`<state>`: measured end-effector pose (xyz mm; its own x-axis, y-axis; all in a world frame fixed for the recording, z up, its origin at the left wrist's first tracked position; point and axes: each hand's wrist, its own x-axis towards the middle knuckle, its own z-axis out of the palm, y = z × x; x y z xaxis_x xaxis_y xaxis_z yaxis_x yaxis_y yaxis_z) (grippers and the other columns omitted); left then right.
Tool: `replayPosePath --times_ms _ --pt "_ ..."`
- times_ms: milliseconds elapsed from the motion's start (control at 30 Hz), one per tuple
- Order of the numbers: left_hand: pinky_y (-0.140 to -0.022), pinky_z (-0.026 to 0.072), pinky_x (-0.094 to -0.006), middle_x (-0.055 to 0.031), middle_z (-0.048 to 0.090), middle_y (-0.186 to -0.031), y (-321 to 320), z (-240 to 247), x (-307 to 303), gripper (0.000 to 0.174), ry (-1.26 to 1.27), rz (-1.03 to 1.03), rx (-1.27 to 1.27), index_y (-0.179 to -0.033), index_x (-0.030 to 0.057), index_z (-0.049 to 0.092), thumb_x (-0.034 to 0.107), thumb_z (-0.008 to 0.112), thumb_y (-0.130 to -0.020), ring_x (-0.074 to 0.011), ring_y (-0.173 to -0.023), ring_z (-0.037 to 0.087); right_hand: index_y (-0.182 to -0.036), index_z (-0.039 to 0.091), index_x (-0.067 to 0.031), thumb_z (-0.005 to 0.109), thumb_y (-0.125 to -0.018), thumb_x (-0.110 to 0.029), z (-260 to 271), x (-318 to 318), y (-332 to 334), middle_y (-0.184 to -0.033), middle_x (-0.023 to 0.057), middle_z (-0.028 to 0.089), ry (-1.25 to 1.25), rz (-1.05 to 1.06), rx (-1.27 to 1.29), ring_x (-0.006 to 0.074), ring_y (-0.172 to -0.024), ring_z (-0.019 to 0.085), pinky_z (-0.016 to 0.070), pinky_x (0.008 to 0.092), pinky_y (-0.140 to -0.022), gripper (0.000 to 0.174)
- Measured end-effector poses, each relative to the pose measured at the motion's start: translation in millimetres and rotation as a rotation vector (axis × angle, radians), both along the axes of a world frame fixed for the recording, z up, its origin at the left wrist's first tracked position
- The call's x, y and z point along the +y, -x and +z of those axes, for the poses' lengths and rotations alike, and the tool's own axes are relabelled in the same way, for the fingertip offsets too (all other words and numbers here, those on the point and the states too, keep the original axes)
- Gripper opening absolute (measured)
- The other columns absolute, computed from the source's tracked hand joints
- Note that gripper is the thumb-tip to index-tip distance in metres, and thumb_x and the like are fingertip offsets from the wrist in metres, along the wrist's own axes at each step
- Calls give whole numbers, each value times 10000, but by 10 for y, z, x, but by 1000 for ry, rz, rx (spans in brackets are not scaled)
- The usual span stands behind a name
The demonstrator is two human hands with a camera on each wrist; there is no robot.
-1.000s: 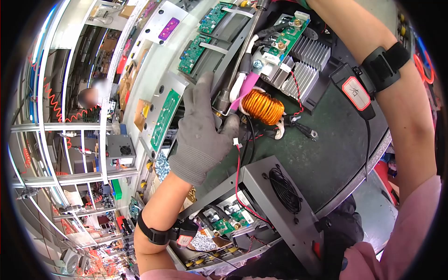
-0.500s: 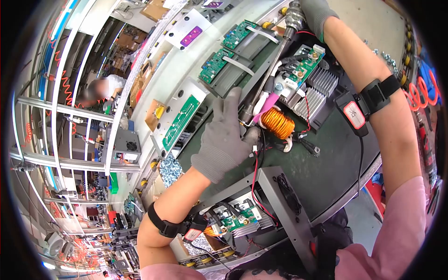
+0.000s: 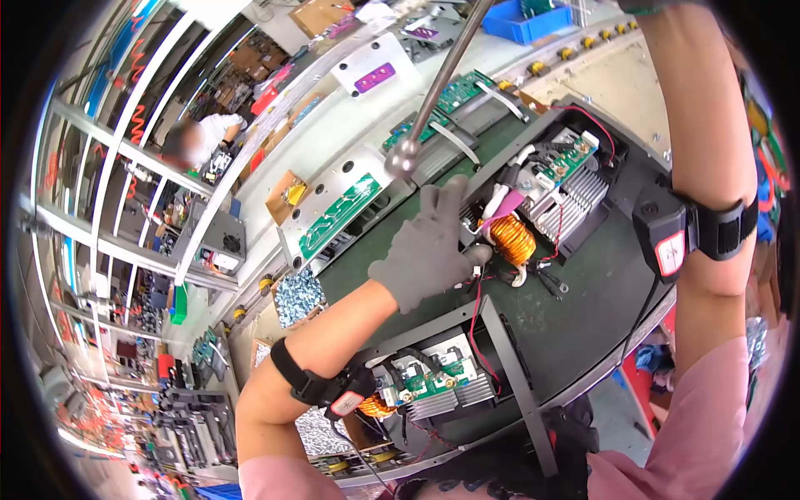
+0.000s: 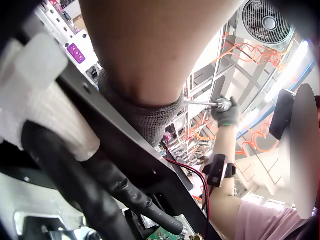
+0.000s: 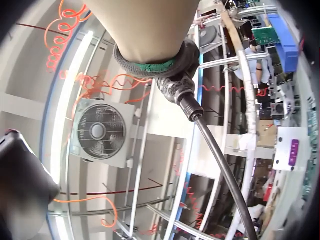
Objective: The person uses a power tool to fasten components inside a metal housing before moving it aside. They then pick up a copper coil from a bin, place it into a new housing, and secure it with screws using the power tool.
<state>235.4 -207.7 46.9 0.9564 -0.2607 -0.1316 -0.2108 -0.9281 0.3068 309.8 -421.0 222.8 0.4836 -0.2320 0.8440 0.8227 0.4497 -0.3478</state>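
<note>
My gloved left hand (image 3: 429,246) rests at the near end of a dark metal case (image 3: 621,154), fingers extended, thumb beside a copper-wound coil (image 3: 512,239). In the left wrist view the case wall hides its fingers. Inside the case are a heat sink (image 3: 575,217), a green circuit board (image 3: 575,158) and a purple strip (image 3: 506,207). My right hand (image 4: 226,112) grips a driver with a long steel shaft (image 3: 442,92). Its rounded socket end (image 3: 403,157) hangs above the case's far side, overlapping circuit boards behind in the head view. In the head view the right hand is mostly cut off.
Nearer my body stands a second open case (image 3: 512,383) with a board and coil, a red-black wire (image 3: 477,321) reaching over its edge. A box of screws (image 3: 298,298) lies left. Behind are a metal panel with a green board (image 3: 340,215) and a blue bin (image 3: 529,23).
The driver's socket end has risen from beside the coil and swung out over the case's far side. My right arm has lifted; the left hand stays at the case end. The head view has shifted.
</note>
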Motion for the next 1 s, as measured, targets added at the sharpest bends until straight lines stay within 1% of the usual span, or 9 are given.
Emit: replayPosePath --times_ms 100,233,300,333,367,433,500,633,1000 --pt "-950 448 -507 -242 334 -1383 28 139 55 860 -75 -21 78 -1410 109 243 419 716 -762 -454 -1121 534 -881 571 -94 571 -886 -215 33 318 182 -700 23 579 -11 98 -123 123 -541 560 487 274 -465 121" --pt "-988 428 -482 -228 357 -1376 233 520 376 763 -132 -94 139 -1419 187 307 448 669 -800 -449 -1154 515 -952 590 -66 614 -860 -137 227 964 471 -730 3 579 -53 -148 250 100 -593 544 457 256 -496 119" --pt "-977 442 -463 -213 372 -1359 504 655 632 690 -107 -106 7 -1393 212 353 425 658 -812 -431 -1129 535 -937 563 -84 624 -860 -118 128 1097 130 -705 -11 547 122 -113 56 92 -549 508 412 245 -459 104" --pt "-972 444 -461 -204 382 -1349 620 718 770 671 -77 -98 -7 -1384 206 366 415 653 -814 -422 -1112 543 -918 529 -99 637 -860 -112 10 1104 322 -683 -28 512 280 452 4 75 -524 478 380 235 -439 123" --pt "-967 445 -458 -195 391 -1338 732 759 925 653 -45 -91 -21 -1375 200 379 406 648 -817 -413 -1095 552 -901 502 -112 645 -863 -129 14 1413 -46 -673 -36 484 167 59 41 73 -512 463 366 239 -423 149" --pt "-942 461 -447 -179 421 -1310 982 758 1278 636 29 -117 -132 -1359 190 402 367 661 -806 -385 -1076 561 -935 530 -108 638 -871 -168 -54 1743 -123 -714 -13 544 242 19 10 94 -520 500 401 244 -450 139" --pt "-908 482 -436 -172 454 -1274 1260 809 1569 642 -20 -42 -192 -1349 164 427 328 687 -785 -361 -1054 578 -1128 577 -65 745 -777 -85 -105 2017 -484 -943 47 650 327 -213 -48 122 -814 603 497 277 -711 389" --pt "-863 508 -412 -160 477 -1235 1642 688 2221 649 53 31 -322 -1329 136 452 279 723 -757 -330 -996 608 -1008 556 -71 731 -786 -94 -275 2476 -783 -849 0 631 375 22 147 97 -720 568 481 268 -672 283" --pt "-815 517 -408 -145 493 -1207 1443 293 3004 587 269 245 -249 -1286 152 495 311 725 -770 -322 -951 617 -1364 337 -139 672 -804 18 -1284 2888 -2048 -1049 34 591 497 31 209 137 -935 561 457 286 -833 671"
